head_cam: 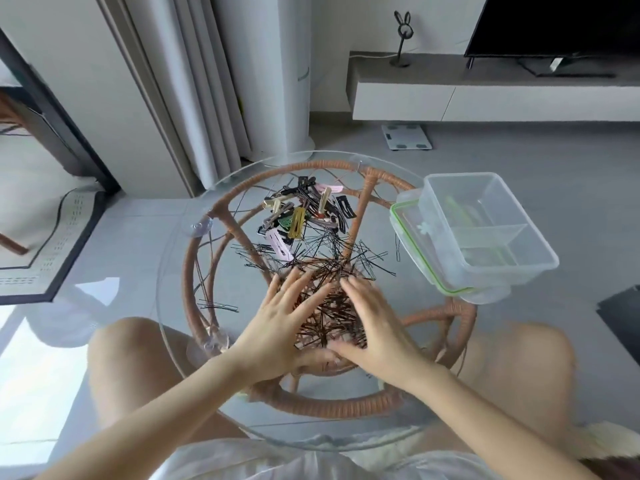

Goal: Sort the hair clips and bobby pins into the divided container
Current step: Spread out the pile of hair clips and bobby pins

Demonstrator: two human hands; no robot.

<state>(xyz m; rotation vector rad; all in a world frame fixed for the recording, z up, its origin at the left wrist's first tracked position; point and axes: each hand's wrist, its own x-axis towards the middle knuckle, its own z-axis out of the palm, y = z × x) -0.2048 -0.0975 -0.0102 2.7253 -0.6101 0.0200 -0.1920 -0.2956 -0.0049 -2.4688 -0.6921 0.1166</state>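
Head view: at lower centre the left hand (280,318) and the right hand (375,317) lie side by side, palms down, on a heap of brown bobby pins (325,306). Both hands are wide, fingers straight and spread, pressing on the heap and gripping nothing; the thumbs meet at the near edge of the heap.

Just beyond the fingertips, black bobby pins (311,251) lie scattered across the round glass surface (173,271), a few strays further out to the left. Past them, toward the centre of the frame, is a loose pile of hair clips (298,220) in gold, pink, black, green and beige.

At the right of the frame stands the clear divided container (498,275), open, resting on its own green-edged lid (407,233) at the rim of the surface. Thin walls split it into compartments. The far compartment holds a few greenish pieces; something dark shows in the near right one, too dim to name. No pins from the heap are near it.
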